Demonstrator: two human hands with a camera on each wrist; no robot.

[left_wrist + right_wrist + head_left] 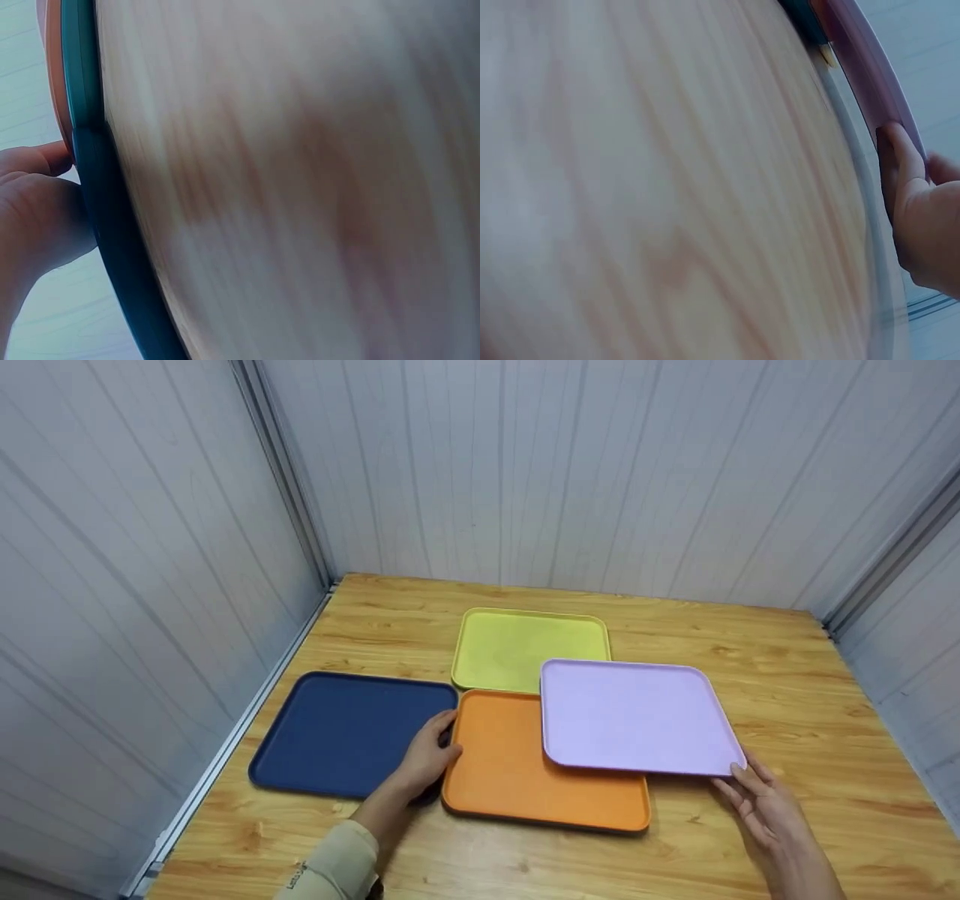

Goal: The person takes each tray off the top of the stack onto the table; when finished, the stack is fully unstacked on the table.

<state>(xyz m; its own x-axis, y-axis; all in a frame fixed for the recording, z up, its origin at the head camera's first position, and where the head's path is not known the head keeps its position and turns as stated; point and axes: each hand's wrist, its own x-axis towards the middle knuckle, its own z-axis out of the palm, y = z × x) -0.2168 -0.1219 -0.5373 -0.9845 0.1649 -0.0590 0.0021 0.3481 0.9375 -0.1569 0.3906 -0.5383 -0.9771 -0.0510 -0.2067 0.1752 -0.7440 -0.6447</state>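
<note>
Left hand (422,757) spread against orange tray (510,780), right hand (769,806) pinching lilac tray's (637,716) near corner

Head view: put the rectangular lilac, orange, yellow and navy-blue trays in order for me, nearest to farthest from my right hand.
1. Rectangular lilac tray: held at its near right corner by your right hand.
2. Rectangular orange tray: left of that hand, partly covered in view by the lilac one.
3. Rectangular yellow tray: farther back, leftward.
4. Rectangular navy-blue tray: leftmost.
</note>
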